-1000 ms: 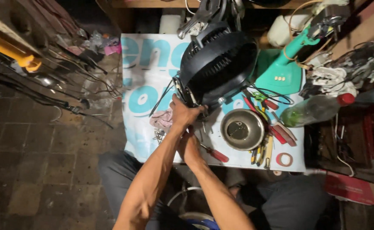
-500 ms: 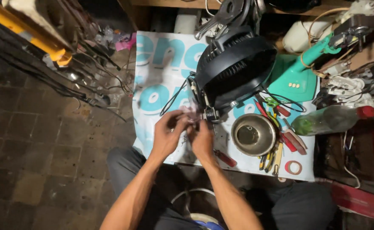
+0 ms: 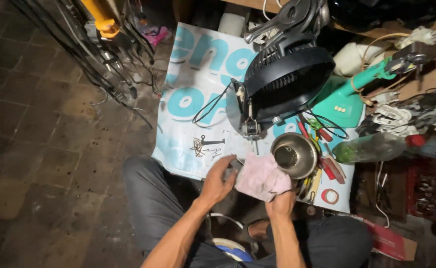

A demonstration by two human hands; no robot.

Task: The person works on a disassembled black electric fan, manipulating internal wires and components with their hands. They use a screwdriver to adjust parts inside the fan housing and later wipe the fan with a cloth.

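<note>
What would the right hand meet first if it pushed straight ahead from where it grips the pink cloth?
Probably the metal bowl: the right hand points up-frame under the pink cloth, and the bowl sits just beyond the cloth's far edge. Depth is unclear from one view.

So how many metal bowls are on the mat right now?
1. The metal bowl sits on the mat, right of the pink cloth and below the black fan. Clutter at the right edge could hide another.
</note>
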